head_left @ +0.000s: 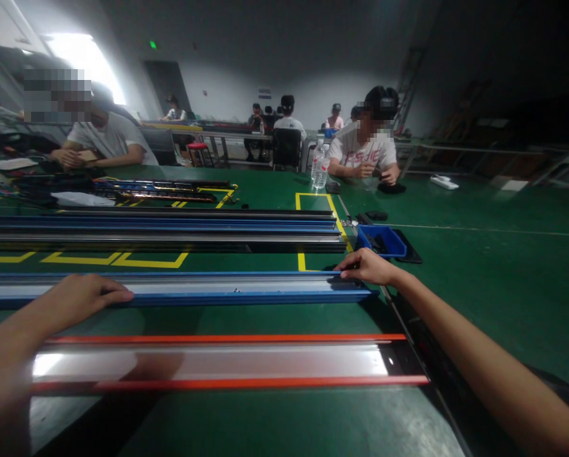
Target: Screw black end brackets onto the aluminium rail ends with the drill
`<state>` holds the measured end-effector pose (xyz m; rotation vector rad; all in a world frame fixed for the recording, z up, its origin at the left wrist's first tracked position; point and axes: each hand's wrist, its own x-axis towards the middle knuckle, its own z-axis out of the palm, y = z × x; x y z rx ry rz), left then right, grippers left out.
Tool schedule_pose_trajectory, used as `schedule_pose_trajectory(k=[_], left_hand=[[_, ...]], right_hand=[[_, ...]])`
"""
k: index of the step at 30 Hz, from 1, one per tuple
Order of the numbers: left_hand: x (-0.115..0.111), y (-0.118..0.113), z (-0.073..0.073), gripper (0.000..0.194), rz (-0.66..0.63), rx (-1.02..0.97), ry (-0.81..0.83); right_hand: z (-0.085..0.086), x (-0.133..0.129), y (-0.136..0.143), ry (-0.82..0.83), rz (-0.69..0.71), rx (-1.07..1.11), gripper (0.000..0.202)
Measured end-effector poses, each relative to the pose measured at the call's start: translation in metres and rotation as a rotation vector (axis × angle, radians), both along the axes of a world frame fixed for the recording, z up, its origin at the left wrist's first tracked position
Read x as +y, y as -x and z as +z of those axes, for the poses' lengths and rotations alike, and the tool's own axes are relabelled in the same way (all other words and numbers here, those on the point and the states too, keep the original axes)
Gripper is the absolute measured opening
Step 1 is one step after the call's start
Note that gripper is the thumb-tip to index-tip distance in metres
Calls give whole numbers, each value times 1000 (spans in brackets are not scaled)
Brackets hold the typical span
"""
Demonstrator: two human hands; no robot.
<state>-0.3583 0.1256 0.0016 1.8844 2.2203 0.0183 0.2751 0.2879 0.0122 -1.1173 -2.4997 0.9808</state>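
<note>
Right grip (pixel 368 266) pinching blue rail (pixel 208 285); left grip (pixel 78 296) slightly parted, touching it.

1. The room is dim; the upper right sinks to near black, swallowing detail.
2. The strongest light is a washed-out white opening (pixel 82 54) at upper left; a small green light (pixel 153 44) glows on the dark back wall (pixel 227 57).
3. Glare whitens the left end of the orange-edged rail (pixel 274 363), and a pale sheen lies on the tabletop (pixel 493 254) near the bottom.
4. A broad, soft shadow darkens the lower left.
5. The left hand (pixel 77 293), right hand (pixel 367 265) and blue rail (pixel 184 285) read fairly clearly; distant people (pixel 291 125) look soft.
6. Wide-angle stretching and smearing mark the edges; pixel blocks mask some heads.
</note>
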Motion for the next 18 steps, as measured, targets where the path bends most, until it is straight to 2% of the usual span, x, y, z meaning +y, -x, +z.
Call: schedule_pose_trajectory(k=[3,18], left_hand=[[-3,-3,3,66,41,-38,100],[-10,-5,9,74,115,-42,229]], right_hand=[[-1,1,-1,41,-14,6,34],[-4,1,-5,275,-23,66,30]])
